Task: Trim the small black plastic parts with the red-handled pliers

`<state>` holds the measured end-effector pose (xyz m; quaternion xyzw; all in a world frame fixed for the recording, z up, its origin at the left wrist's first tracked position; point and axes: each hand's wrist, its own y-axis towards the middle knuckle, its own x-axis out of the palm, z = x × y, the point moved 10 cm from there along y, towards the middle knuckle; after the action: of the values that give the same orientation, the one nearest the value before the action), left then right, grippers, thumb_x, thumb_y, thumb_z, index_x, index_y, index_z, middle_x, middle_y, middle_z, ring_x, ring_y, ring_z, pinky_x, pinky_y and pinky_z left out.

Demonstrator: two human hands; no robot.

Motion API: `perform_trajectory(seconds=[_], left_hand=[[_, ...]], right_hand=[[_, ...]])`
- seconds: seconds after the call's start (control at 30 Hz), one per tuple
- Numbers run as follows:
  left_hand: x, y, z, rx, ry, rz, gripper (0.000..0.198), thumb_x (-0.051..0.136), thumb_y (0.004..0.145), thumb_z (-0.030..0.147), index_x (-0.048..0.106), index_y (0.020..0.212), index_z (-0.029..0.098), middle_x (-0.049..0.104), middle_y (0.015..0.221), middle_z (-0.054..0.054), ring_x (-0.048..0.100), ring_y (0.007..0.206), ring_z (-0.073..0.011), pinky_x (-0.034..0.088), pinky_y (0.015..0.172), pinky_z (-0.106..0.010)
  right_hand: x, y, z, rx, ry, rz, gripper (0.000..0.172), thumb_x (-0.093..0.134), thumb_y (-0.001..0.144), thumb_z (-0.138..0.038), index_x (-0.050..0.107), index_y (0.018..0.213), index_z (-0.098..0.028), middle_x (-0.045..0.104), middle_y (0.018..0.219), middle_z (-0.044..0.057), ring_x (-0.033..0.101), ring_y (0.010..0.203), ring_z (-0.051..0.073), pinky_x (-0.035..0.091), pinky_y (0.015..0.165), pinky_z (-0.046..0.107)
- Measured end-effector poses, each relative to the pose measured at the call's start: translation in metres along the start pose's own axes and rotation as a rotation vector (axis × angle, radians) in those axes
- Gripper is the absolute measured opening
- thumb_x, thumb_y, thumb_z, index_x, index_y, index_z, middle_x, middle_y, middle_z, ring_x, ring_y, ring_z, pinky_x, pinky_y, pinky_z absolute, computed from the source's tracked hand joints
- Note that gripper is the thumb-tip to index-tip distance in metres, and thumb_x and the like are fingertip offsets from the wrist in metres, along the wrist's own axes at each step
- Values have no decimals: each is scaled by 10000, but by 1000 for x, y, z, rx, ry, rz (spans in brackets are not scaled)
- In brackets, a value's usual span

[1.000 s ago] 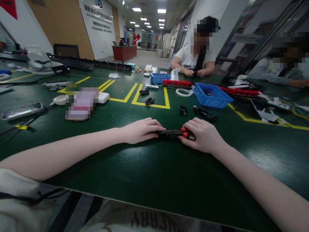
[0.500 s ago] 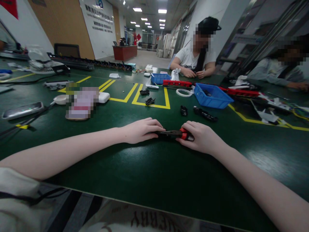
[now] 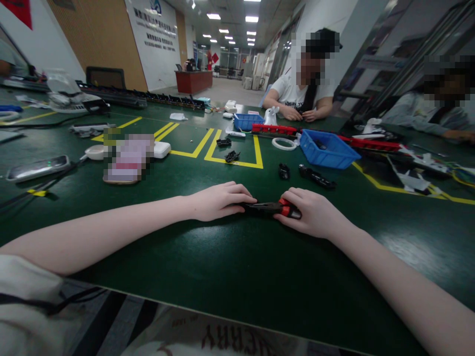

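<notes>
Almost no change from half a second ago. Both hands stay put on the table, the pliers (image 3: 272,208) are still between them, and only the view has dipped a touch, so everything sits slightly lower in the picture. The right hand's thumb side has edged a little further over the red grips.

The left hand (image 3: 218,201) is palm down with its forearm flat on the green table mat (image 3: 237,277). Its fingers are bent and bunched over the dark nose end of the pliers, fingertips touching it. Whether they pinch it or something under them is hidden, can't tell.

The right hand (image 3: 315,213) comes in from the right with knuckles up, fingers wrapped closed around the red-and-black handles. The forearm is stretched out low over the mat.

The pliers lie about level on the mat at table centre, nose pointing to the person's left.

Just beyond the hands are a small black part (image 3: 283,171) and a longer black part (image 3: 317,177), well apart from the pliers. Behind those is a blue bin (image 3: 326,148), with a white tape ring (image 3: 284,143) to its left. Yellow floor-tape lines (image 3: 256,151) cross the mat, and two black clips (image 3: 232,156) lie on them.

A co-worker's hands (image 3: 302,114) are together at the far edge.
</notes>
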<state>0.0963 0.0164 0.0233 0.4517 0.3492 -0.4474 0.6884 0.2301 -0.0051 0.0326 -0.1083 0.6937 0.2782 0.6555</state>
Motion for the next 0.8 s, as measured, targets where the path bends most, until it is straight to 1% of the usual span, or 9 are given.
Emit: perform_trajectory(seconds=[0.17, 0.33, 0.43, 0.6, 0.7, 0.8], left_hand=[[1, 0, 0, 1, 6, -2, 375, 501, 966, 213, 520, 1339, 184, 572, 1275, -120, 536, 1110, -232, 457, 962, -391], [1, 0, -1, 8, 13, -2, 373, 494, 970, 219, 517, 1341, 179, 573, 1267, -122, 534, 1106, -229, 454, 962, -384], [2, 0, -2, 3, 21, -12, 394, 493, 971, 222, 493, 1362, 173, 565, 1278, -122, 530, 1108, -231, 452, 965, -384], [2, 0, -3, -5, 20, -11, 431, 504, 969, 245, 457, 1391, 173, 582, 1260, -130, 538, 1095, -238, 455, 947, -394], [1, 0, -2, -5, 21, -8, 417, 504, 970, 249, 473, 1378, 165, 594, 1239, -131, 545, 1070, -235, 460, 927, -385], [1, 0, -1, 4, 14, -2, 365, 502, 971, 243, 530, 1328, 175, 602, 1229, -123, 549, 1061, -231, 463, 919, -381]], right_hand=[[1, 0, 0, -9, -20, -1, 289, 562, 855, -482, 554, 874, -194, 615, 815, 64, 567, 684, 183, 424, 586, 299], [-1, -1, -2, -28, -60, 31, 307, 555, 859, -492, 564, 879, -185, 628, 818, 72, 574, 687, 188, 426, 596, 304], [-4, -3, -4, -38, -89, 75, 315, 562, 858, -488, 579, 901, -176, 644, 849, 82, 588, 719, 196, 442, 623, 314], [-14, -5, -7, -63, -137, 189, 296, 593, 838, -453, 609, 935, -174, 676, 924, 105, 612, 827, 235, 472, 705, 361], [-18, -6, -7, -74, -161, 234, 291, 608, 827, -442, 628, 943, -175, 684, 942, 112, 619, 894, 259, 481, 746, 383], [-21, -7, -4, -66, -160, 258, 284, 624, 812, -418, 646, 960, -176, 690, 952, 117, 624, 908, 275, 490, 746, 402]])
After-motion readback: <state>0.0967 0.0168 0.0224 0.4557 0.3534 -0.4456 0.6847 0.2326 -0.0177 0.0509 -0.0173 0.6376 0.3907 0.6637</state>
